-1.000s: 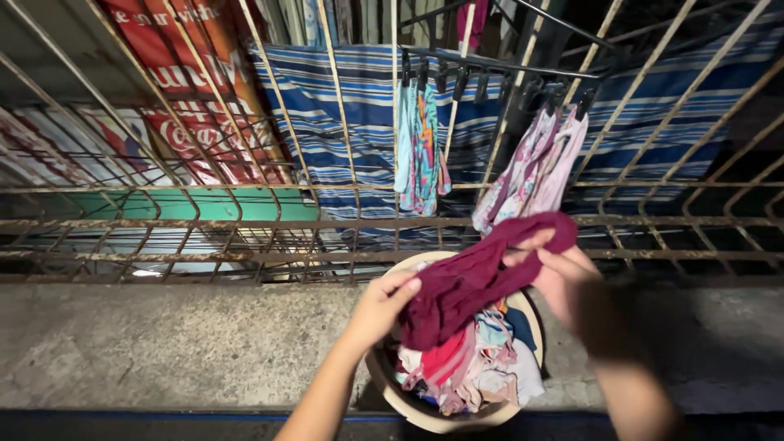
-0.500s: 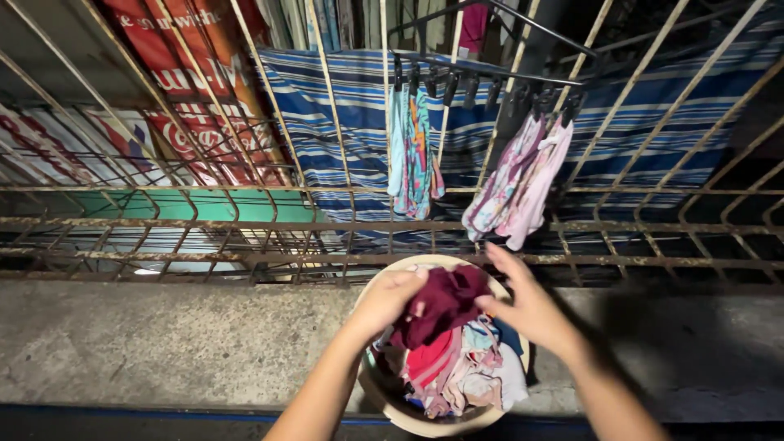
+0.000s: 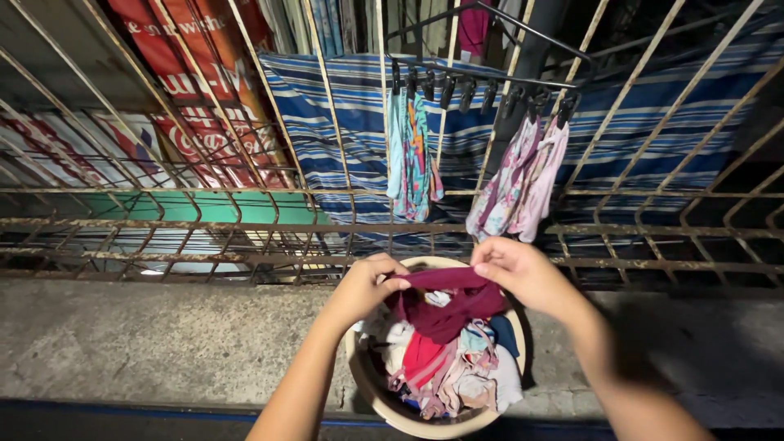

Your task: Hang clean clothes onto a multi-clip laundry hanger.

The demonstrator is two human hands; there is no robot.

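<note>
Nearest is the round beige basin (image 3: 384, 400) on the concrete ledge (image 3: 147, 343), heaped with mixed damp-looking laundry (image 3: 453, 367) (pinks, reds, a bit of blue). Right above the basin, the maroon garment (image 3: 449, 298) is stretched between both hands: the left hand (image 3: 363, 286) is closed in a pinch on one end of its top edge, the right hand (image 3: 518, 269) pinches the other end, and the rest of the cloth sags back into the basin.

I'd say the trick here is keeping that top edge taut and flat, with the grip right at the corners, so it doesn't bunch.

Just beyond the basin runs the rusty metal grille (image 3: 245, 229). Farther past it hangs the clip hanger (image 3: 482, 82), holding a teal patterned garment (image 3: 412, 155) and a pink floral garment (image 3: 523, 184), with free clips between them.
</note>
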